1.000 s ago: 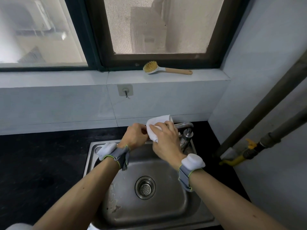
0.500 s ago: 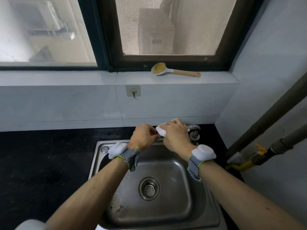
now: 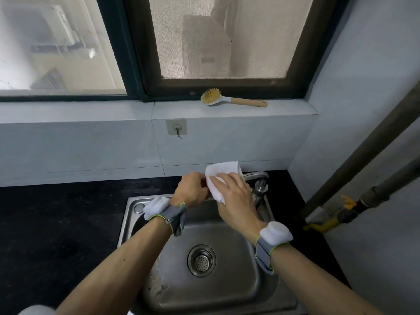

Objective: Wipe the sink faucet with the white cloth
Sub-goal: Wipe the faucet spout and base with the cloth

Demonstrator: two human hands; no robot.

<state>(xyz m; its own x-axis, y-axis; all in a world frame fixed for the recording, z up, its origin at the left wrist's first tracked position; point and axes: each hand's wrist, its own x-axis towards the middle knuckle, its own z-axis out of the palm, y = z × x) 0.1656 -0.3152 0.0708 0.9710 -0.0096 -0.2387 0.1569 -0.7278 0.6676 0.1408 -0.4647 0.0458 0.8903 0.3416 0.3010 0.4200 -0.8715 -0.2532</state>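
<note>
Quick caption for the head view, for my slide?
Both hands press a white cloth around the faucet over a steel sink.

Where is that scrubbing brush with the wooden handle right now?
In the head view, the brush lies on the pale window ledge, right of centre, against the dark window frame, above and behind the faucet and both hands.

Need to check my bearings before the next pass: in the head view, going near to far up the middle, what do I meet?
Round metal drain strainer → right hand pressing the folded white cloth → small grey wall hook → wooden-handled scrub brush on the pale windowsill → dark-framed window.
</note>
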